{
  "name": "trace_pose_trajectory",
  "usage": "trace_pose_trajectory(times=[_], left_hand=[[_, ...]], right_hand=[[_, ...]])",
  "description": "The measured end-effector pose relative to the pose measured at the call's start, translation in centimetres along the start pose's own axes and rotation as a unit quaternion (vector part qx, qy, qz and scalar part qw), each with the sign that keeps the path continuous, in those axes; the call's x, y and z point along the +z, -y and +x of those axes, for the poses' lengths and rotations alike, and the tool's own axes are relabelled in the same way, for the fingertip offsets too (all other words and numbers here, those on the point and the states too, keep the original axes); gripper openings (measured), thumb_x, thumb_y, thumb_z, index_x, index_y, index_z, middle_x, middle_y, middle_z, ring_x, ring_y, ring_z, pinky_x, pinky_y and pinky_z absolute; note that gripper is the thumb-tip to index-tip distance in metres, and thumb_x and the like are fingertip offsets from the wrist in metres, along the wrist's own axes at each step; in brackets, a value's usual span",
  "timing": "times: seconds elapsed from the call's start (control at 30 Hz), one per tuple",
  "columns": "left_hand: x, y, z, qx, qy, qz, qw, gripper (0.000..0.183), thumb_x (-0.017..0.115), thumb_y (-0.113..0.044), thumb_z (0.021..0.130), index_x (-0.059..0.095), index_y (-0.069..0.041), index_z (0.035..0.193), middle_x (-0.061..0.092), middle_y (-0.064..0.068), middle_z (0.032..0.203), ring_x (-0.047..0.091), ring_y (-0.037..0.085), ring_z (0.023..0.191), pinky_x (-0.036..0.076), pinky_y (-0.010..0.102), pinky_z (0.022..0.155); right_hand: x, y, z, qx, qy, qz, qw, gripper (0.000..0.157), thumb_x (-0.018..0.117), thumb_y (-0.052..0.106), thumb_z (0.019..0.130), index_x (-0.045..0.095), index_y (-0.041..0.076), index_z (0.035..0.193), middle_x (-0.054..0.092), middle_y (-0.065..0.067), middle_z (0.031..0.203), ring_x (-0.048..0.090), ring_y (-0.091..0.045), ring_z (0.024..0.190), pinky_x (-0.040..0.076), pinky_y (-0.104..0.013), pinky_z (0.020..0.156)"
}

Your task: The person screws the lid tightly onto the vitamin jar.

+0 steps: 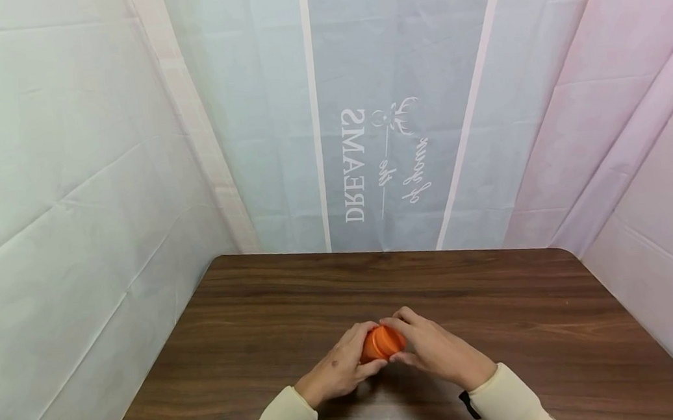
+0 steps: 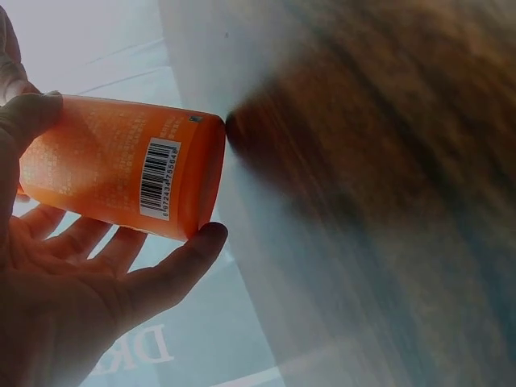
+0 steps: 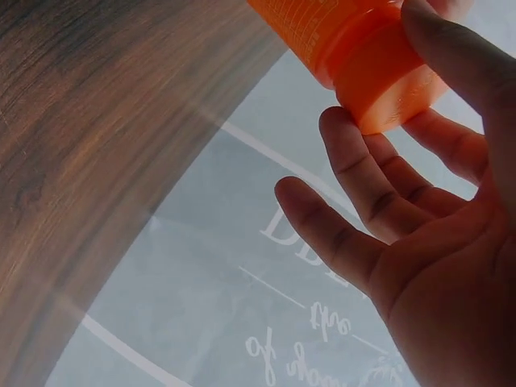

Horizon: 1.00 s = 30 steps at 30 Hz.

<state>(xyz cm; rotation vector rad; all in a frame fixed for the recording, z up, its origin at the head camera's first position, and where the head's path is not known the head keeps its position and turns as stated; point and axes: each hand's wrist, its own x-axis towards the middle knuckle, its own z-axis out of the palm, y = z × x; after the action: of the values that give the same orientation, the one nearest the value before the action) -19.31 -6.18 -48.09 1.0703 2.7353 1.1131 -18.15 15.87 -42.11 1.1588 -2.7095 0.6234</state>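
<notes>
An orange plastic bottle [image 1: 370, 348] lies tipped over between both hands above the wooden table, its orange cap [image 3: 395, 85] toward the right. My left hand [image 1: 338, 368] grips the bottle's body, thumb on one side and fingers on the other. In the left wrist view, pale print and a white barcode label [image 2: 160, 178] show on the bottle, and its base is close to the tabletop; contact is unclear. My right hand [image 3: 435, 250] pinches the cap between thumb and fingers, with one finger held away from it. The cap sits on the bottle's neck.
The dark wood-grain table [image 1: 250, 320] extends around both hands. Behind it hangs a pale blue curtain [image 1: 273, 143] with white mirrored lettering [image 1: 355, 165]. Whitish sheets [image 1: 65, 190] close off the left side, and pinkish ones [image 1: 628, 105] the right.
</notes>
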Motion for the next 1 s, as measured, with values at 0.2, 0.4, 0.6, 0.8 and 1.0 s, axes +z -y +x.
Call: trace_pose_trajectory(times=[0.2,0.4,0.6,0.8,1.0], left_hand=[[-0.1,-0.1,0.1,0.005,0.0,0.016,0.9999,0.05,0.064,-0.035,0.099,0.044,-0.015,0.14,0.051,0.0,0.125,0.05,0.007,0.099,0.047,0.025,0.082],[-0.2,-0.3,0.2,0.004,0.009,0.023,0.9997,0.051,0.065,-0.034,0.098,0.046,-0.016,0.142,0.052,-0.001,0.127,0.05,0.006,0.101,0.048,0.025,0.083],[-0.2,-0.4,0.3,-0.012,0.018,0.012,0.9997,0.049,0.066,-0.034,0.098,0.047,-0.019,0.141,0.052,-0.004,0.129,0.05,0.007,0.107,0.048,0.029,0.088],[-0.2,-0.4,0.2,-0.001,0.019,0.021,0.9996,0.05,0.064,-0.035,0.098,0.046,-0.017,0.141,0.051,-0.002,0.129,0.051,0.008,0.107,0.049,0.028,0.088],[-0.4,-0.4,0.2,-0.003,0.026,0.023,0.9994,0.055,0.062,-0.039,0.099,0.041,-0.017,0.145,0.051,-0.002,0.129,0.05,0.006,0.104,0.048,0.026,0.084]], right_hand=[[-0.2,0.0,0.1,0.006,0.011,0.002,1.0,0.054,0.083,0.014,0.083,0.06,0.005,0.131,0.054,0.0,0.112,0.06,-0.009,0.088,0.053,-0.024,0.072],[-0.2,-0.1,0.2,0.022,0.011,-0.003,1.0,0.048,0.08,0.028,0.087,0.063,0.004,0.124,0.052,0.002,0.1,0.055,-0.008,0.075,0.048,-0.021,0.063],[0.4,-0.2,0.4,0.089,0.002,-0.004,0.996,0.049,0.067,0.054,0.091,0.063,0.007,0.1,0.053,0.006,0.078,0.045,-0.002,0.059,0.041,-0.021,0.052],[0.4,-0.2,0.4,0.113,0.022,-0.02,0.993,0.063,0.059,0.066,0.09,0.061,0.006,0.108,0.059,0.004,0.083,0.048,-0.003,0.059,0.044,-0.024,0.053],[-0.7,-0.1,0.1,0.016,0.054,-0.049,0.997,0.069,0.082,0.036,0.084,0.053,0.013,0.142,0.056,-0.003,0.128,0.063,-0.017,0.097,0.054,-0.042,0.081]])
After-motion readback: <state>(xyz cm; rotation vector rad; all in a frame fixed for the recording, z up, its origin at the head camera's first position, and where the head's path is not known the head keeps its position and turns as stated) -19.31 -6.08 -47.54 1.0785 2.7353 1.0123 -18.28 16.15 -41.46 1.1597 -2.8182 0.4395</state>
